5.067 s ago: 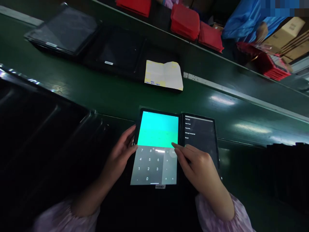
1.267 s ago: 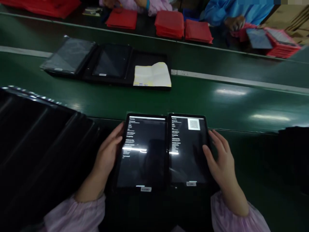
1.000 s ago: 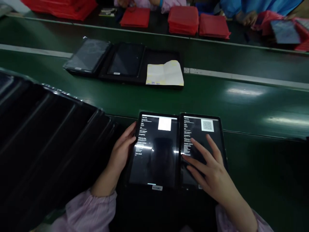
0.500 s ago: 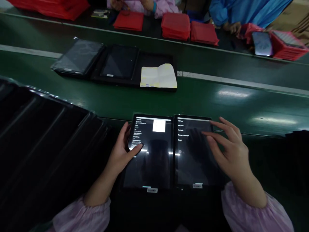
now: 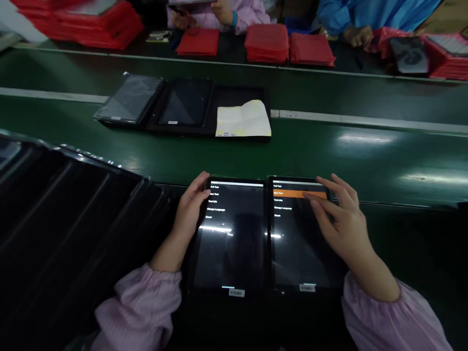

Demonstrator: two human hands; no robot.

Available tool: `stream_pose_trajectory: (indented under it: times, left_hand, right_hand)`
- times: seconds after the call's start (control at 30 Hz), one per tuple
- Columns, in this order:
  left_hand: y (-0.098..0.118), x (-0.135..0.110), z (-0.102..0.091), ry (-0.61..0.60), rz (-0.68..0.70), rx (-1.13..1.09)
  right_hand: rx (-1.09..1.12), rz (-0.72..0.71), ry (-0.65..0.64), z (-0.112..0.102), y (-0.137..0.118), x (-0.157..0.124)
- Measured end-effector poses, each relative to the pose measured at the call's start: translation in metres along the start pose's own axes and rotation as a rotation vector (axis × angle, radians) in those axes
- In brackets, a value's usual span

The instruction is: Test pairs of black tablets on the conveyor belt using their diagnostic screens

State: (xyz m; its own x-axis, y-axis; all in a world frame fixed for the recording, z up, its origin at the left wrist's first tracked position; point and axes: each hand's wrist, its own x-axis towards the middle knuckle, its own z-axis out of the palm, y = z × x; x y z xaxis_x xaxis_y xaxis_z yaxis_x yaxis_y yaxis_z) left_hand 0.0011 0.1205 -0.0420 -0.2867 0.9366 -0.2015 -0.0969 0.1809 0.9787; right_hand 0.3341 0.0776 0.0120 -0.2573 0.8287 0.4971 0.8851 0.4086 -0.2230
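Note:
Two black tablets lie side by side in front of me, both showing a dark menu of white text lines. My left hand (image 5: 190, 212) rests on the left edge of the left tablet (image 5: 230, 253), fingers apart, thumb touching the screen near the upper menu lines. My right hand (image 5: 338, 219) is spread over the upper right of the right tablet (image 5: 296, 248), a fingertip pressing a menu line that is lit orange. Neither hand holds anything.
A row of black tablets (image 5: 66, 214) leans stacked at my left. On the green conveyor belt (image 5: 365, 156) lies a black tray (image 5: 206, 134) with tablets and a yellow-white paper (image 5: 243, 119). Red pouch stacks (image 5: 266, 41) and other people's hands are beyond the belt.
The left tablet's info screen with the white square changed to the text menu. On the right tablet a menu line turned orange under my right fingertip. My left thumb moved up the screen edge.

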Motion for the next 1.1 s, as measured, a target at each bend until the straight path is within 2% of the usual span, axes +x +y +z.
stream_pose_trajectory:
  times: [0.17,0.3,0.47,0.73,0.93,1.03,1.1]
  left_hand:
    - [0.0,0.0,-0.002,-0.028,0.041,0.071]
    - [0.0,0.0,0.0,-0.002,-0.001,0.027]
    - [0.002,-0.009,0.0,0.02,-0.067,-0.102]
    - [0.003,-0.039,-0.008,0.053,-0.101,-0.16]
    - [0.003,-0.039,-0.009,0.047,-0.121,-0.177]
    - [0.001,-0.037,-0.01,0.026,-0.117,-0.17]
    - [-0.001,-0.036,-0.011,0.011,-0.112,-0.138]
  right_hand:
    - [0.036,0.051,0.04,-0.014,-0.002,0.0]
    - [0.047,0.082,0.029,-0.017,-0.006,-0.008]
    - [0.069,0.059,0.021,-0.015,-0.012,-0.022]
    - [0.033,0.069,-0.007,-0.007,-0.014,-0.038]
    - [0.011,0.087,-0.031,-0.004,-0.012,-0.039]
    - [0.03,0.146,-0.003,-0.009,-0.008,-0.039]
    - [0.046,0.248,0.002,-0.012,-0.003,-0.04]
